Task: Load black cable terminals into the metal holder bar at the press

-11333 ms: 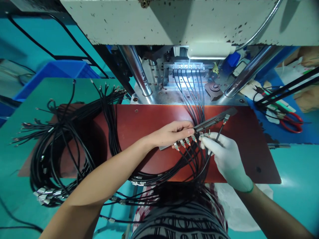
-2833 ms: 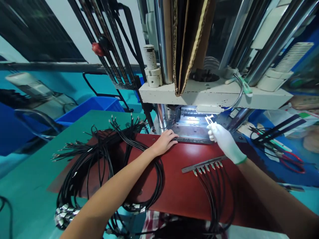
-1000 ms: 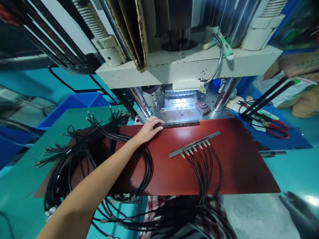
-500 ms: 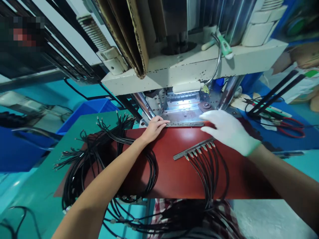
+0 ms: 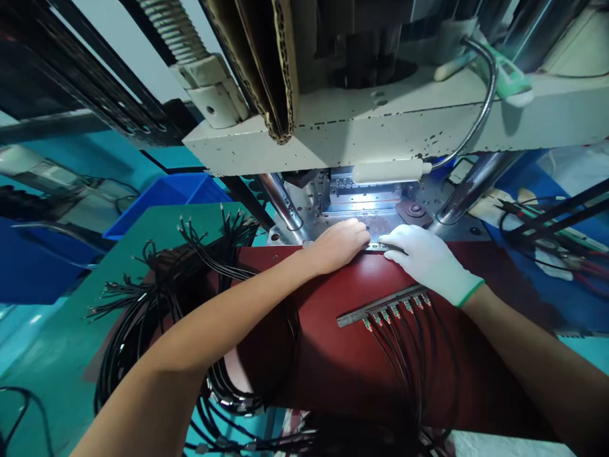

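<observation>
A slim metal strip [image 5: 375, 247] lies along the back edge of the dark red board, at the front of the press bed. My bare left hand [image 5: 339, 244] is closed over the strip, its fingertips bent at the strip's middle and partly hidden. My right hand [image 5: 425, 257], in a white glove with a green cuff, pinches the strip near its right end. Closer to me lies a second metal strip [image 5: 354, 317], tilted, with a row of small connectors [image 5: 394, 311] along it. Black cables [image 5: 404, 365] run from these connectors toward me.
A press with a pale beam [image 5: 328, 136] stands ahead, a white lamp [image 5: 390, 172] lighting its metal die [image 5: 364, 198]. Bundled black cables [image 5: 128, 355] lie at left, near a blue bin [image 5: 183, 190]. Chrome posts [image 5: 281, 202] flank the bed. Folded cardboard [image 5: 285, 76] hangs above.
My left hand has moved right along the strip to its middle. My gloved right hand has come down and closed on the strip's right part. The head view has shifted closer.
</observation>
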Tool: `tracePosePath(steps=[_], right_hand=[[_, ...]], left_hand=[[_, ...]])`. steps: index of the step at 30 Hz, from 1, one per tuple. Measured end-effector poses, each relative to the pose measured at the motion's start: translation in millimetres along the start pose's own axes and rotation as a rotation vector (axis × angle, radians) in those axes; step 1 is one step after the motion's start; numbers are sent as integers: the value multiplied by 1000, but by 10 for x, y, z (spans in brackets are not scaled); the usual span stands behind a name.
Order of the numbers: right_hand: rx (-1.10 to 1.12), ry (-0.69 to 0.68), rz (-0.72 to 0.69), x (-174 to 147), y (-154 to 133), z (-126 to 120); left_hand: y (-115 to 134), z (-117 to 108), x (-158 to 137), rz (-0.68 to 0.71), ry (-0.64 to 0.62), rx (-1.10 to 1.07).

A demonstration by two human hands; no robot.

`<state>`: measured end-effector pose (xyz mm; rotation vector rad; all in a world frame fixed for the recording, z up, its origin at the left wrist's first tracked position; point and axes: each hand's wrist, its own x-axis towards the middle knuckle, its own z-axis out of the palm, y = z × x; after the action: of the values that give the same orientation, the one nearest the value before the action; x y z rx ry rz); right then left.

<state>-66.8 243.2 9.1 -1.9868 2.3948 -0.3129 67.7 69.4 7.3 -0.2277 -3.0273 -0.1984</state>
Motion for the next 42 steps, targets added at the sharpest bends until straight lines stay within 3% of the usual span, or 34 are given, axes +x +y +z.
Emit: tracePosePath(steps=[5, 10, 13, 18, 22, 27, 31, 34, 38, 42], right_hand=[[-29, -35, 26, 20, -3, 3], [-59, -96, 62, 20, -34, -34], [-67, -122, 71, 32, -63, -73], [-65, -167, 119, 50, -72, -96], [-53, -136, 109, 34, -48, -73], [-101, -68, 79, 5, -54, -51], [-173, -1, 47, 29, -38, -33], [-142, 61, 52, 47, 19, -33], [-37, 50, 98, -1, 103, -93], [112, -54, 70, -98, 182, -183]], left_hand=[[89, -62, 39, 4, -109, 90], [106, 113, 64, -29, -45, 72], [35, 176, 65, -40, -12, -69], [17, -25, -144, -122, -6, -424], [82, -192, -360, -110, -182, -326], [-12, -89, -351, -239, 36, -179], [-136, 124, -278, -285, 31, -353], [-140, 256, -224, -333, 144, -412], [-13, 303, -176, -331, 222, -398], [343, 147, -235, -351, 204, -328]])
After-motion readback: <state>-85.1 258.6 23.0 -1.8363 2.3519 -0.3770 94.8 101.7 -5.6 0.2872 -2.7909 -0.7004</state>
